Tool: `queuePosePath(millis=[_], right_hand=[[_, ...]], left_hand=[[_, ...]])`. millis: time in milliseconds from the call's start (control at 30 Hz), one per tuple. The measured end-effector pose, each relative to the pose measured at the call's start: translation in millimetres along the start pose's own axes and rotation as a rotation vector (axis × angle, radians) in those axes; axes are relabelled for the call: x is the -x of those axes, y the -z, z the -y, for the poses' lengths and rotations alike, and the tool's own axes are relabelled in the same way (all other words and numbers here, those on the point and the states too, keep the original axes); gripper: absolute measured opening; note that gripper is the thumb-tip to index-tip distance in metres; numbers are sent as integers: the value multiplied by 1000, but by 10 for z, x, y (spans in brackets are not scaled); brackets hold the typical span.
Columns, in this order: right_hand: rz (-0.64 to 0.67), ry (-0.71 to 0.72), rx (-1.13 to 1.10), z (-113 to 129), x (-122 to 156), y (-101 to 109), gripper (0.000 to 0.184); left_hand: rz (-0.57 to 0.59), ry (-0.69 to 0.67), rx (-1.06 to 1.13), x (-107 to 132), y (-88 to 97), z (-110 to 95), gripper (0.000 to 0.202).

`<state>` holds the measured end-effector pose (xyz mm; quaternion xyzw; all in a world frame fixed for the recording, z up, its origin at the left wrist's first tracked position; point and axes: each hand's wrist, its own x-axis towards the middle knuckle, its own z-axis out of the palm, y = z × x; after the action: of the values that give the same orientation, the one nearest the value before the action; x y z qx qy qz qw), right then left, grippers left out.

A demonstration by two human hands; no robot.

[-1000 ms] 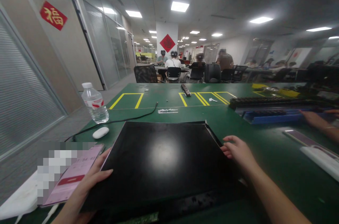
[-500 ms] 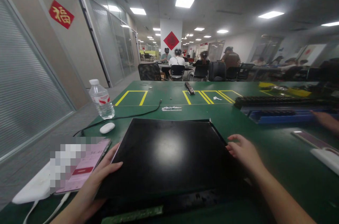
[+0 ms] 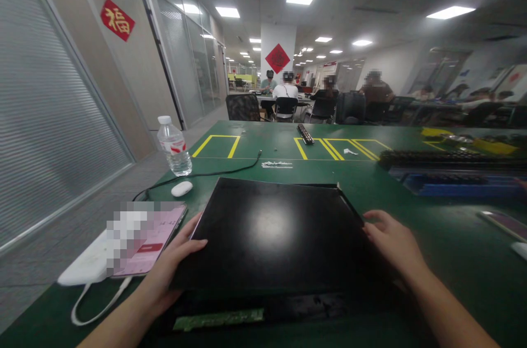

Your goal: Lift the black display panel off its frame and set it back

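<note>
A black, glossy screen panel (image 3: 255,260) lies in front of me, a ceiling light reflected in it. A green circuit board strip (image 3: 218,319) shows at its near side. From beneath its far right corner a black frame edge (image 3: 349,202) sticks out slightly askew. My left hand (image 3: 181,254) is closed on the panel's left edge, thumb on top and the other fingers mostly hidden below. At the right edge, my right hand (image 3: 391,238) has bent fingers against the panel and frame; its fingertips are partly hidden.
Left of the panel are a pink-screened phone (image 3: 168,233), a white power bank (image 3: 88,260) with a cable, a white oval case (image 3: 181,189) and a water bottle (image 3: 175,147). A black cable (image 3: 222,173) runs behind. Blue trays (image 3: 436,184) and another phone (image 3: 504,223) sit right.
The whole view has shifted, so table and panel appear farther right. Both hands keep their places at the panel's edges. The other person's hand by the blue trays has mostly left view.
</note>
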<state>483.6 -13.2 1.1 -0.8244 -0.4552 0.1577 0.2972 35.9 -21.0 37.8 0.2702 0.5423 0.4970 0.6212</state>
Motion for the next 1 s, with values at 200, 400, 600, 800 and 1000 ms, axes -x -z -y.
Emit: queuePosePath(millis=[200, 400, 600, 800, 1000], right_hand=[[0, -1, 30, 66, 42, 19, 23], [-7, 42, 37, 61, 51, 13, 22], [8, 51, 87, 89, 73, 18, 22], [-15, 79, 150, 92, 86, 15, 25], [19, 82, 177, 113, 108, 32, 28]], left_hand=[[6, 13, -14, 17, -6, -15, 92], [3, 24, -44, -8, 18, -15, 98], [8, -13, -54, -27, 18, -7, 88], [23, -12, -79, -24, 27, 20, 84], [21, -1, -124, -34, 47, 6, 82]])
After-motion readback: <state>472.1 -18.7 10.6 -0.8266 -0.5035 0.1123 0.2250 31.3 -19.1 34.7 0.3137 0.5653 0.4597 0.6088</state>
